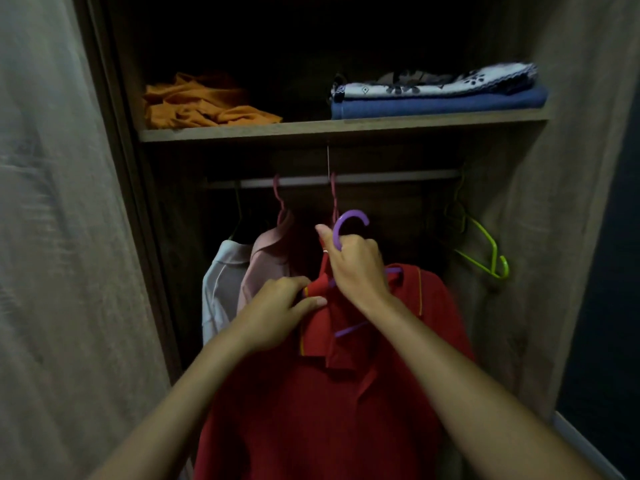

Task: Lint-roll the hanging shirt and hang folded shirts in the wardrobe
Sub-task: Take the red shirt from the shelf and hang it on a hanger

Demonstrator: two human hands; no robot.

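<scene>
A red polo shirt (346,393) hangs on a purple hanger (349,221) held up in front of the open wardrobe, below the rail (381,177). My right hand (356,265) grips the hanger's neck just under its hook. My left hand (277,313) pinches the red collar at the left side. The hook is short of the rail, not on it. A pink shirt (266,265) and a white shirt (221,282) hang on the rail to the left.
Yellow-green empty hangers (485,251) hang at the rail's right end. The shelf (311,129) above carries a crumpled orange garment (201,103) on the left and a folded blue and patterned stack (436,93) on the right. Wardrobe walls close in on both sides.
</scene>
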